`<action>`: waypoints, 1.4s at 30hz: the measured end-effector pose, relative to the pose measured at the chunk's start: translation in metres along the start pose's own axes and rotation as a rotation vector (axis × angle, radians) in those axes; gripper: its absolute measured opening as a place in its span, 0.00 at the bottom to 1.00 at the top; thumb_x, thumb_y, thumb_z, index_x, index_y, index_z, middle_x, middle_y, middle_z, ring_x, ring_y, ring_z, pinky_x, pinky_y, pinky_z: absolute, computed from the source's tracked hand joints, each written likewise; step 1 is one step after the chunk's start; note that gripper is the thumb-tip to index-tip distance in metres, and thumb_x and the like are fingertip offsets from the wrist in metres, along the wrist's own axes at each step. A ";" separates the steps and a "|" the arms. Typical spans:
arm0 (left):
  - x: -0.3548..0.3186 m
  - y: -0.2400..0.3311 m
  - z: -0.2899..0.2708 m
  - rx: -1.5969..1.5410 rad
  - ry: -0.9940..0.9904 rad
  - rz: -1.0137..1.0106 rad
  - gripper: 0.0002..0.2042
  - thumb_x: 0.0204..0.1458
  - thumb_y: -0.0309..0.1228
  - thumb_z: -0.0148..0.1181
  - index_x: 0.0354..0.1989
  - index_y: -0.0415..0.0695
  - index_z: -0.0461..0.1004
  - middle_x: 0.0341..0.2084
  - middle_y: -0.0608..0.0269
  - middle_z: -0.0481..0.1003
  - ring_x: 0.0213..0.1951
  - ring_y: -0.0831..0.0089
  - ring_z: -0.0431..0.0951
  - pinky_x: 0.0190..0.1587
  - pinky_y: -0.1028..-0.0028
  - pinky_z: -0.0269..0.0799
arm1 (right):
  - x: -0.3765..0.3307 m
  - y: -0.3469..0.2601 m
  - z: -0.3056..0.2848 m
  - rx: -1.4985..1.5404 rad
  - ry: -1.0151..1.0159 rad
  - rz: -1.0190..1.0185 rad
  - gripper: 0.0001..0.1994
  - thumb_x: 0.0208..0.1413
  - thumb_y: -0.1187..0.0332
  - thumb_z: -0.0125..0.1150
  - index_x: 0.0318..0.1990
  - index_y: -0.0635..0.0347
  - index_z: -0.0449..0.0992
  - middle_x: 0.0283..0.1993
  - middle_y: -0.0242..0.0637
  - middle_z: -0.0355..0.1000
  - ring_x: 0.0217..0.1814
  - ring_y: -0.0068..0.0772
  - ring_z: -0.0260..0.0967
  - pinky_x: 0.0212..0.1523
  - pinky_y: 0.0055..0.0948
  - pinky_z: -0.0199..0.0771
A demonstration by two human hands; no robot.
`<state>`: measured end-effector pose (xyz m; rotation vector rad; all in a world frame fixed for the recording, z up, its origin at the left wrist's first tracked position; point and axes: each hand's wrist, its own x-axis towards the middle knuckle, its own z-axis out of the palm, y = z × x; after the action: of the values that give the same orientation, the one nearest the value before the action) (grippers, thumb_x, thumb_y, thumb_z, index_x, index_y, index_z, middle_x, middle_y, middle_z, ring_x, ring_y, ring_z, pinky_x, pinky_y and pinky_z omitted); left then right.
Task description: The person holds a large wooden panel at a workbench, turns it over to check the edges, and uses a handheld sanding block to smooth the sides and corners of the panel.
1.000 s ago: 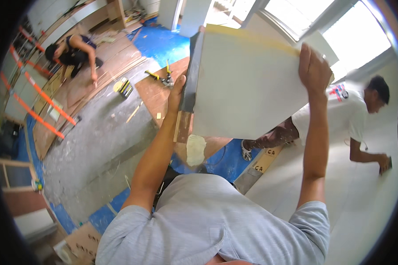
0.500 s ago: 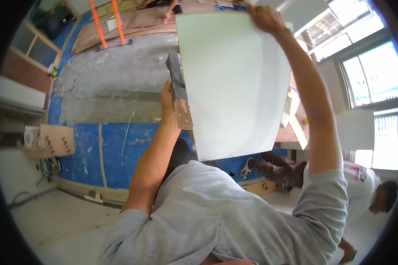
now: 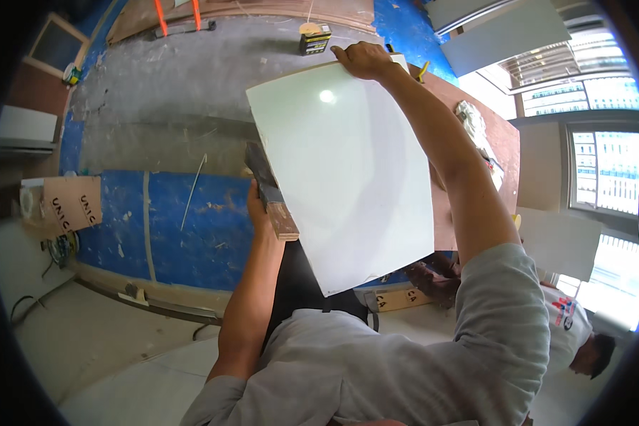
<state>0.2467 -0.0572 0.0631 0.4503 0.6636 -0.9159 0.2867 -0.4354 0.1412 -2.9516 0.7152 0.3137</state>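
A white rectangular panel (image 3: 355, 163) is held up tilted in front of my torso, its face towards me and a bright reflection near the top. My right hand (image 3: 366, 60) is closed over its far top edge. At the panel's left edge is a short wood block (image 3: 275, 199), dark along most of its length and bare brown at the near end. My left hand (image 3: 258, 206) is closed on this block, its fingers mostly hidden behind it. Whether that hand also grips the panel is hidden.
A brown work table (image 3: 500, 142) with a crumpled white bag (image 3: 471, 117) stands to the right. Beyond the panel is a small black box (image 3: 314, 40) on the grey floor. Blue floor covering (image 3: 192, 241) runs across the left. Another person (image 3: 571, 330) is close on the right.
The panel and both hands have moved lower and leftward in view, and the panel tilts more. The black box and more of the work table have come into view.
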 end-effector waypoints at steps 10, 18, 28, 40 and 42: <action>0.068 -0.005 -0.051 -0.087 0.053 -0.100 0.20 0.70 0.49 0.48 0.51 0.43 0.74 0.41 0.57 0.80 0.43 0.64 0.83 0.45 0.63 0.82 | 0.052 0.047 0.094 -0.016 0.039 -0.011 0.28 0.72 0.45 0.39 0.52 0.54 0.82 0.49 0.56 0.80 0.52 0.62 0.78 0.53 0.55 0.77; 0.064 -0.004 -0.053 0.042 -0.005 -0.112 0.20 0.71 0.49 0.46 0.50 0.43 0.75 0.40 0.59 0.80 0.40 0.67 0.83 0.42 0.66 0.81 | 0.033 0.038 0.114 0.064 0.315 -0.050 0.20 0.68 0.50 0.51 0.51 0.51 0.83 0.56 0.44 0.75 0.59 0.53 0.73 0.63 0.54 0.66; 0.058 0.003 -0.073 0.151 -0.059 -0.046 0.20 0.71 0.47 0.47 0.49 0.41 0.76 0.38 0.55 0.81 0.40 0.63 0.84 0.44 0.63 0.83 | -0.260 -0.090 0.153 0.501 0.478 -0.012 0.24 0.57 0.67 0.67 0.62 0.56 0.74 0.69 0.47 0.66 0.68 0.52 0.65 0.66 0.54 0.60; 0.105 0.002 -0.066 0.287 -0.136 0.053 0.26 0.66 0.47 0.49 0.64 0.41 0.71 0.61 0.52 0.75 0.62 0.51 0.75 0.64 0.48 0.71 | -0.489 -0.068 0.280 2.255 0.686 1.364 0.37 0.67 0.41 0.58 0.69 0.62 0.61 0.66 0.45 0.68 0.66 0.45 0.69 0.63 0.51 0.73; 0.108 0.010 -0.065 0.292 -0.131 0.059 0.27 0.65 0.47 0.50 0.65 0.41 0.71 0.62 0.52 0.74 0.63 0.50 0.74 0.66 0.47 0.69 | -0.463 -0.078 0.271 2.111 0.985 1.410 0.32 0.68 0.47 0.61 0.64 0.66 0.63 0.63 0.48 0.69 0.61 0.43 0.71 0.60 0.46 0.75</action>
<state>0.2805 -0.0742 -0.0574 0.6600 0.3957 -0.9819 -0.1281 -0.1253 -0.0192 -0.1961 1.4594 -1.0993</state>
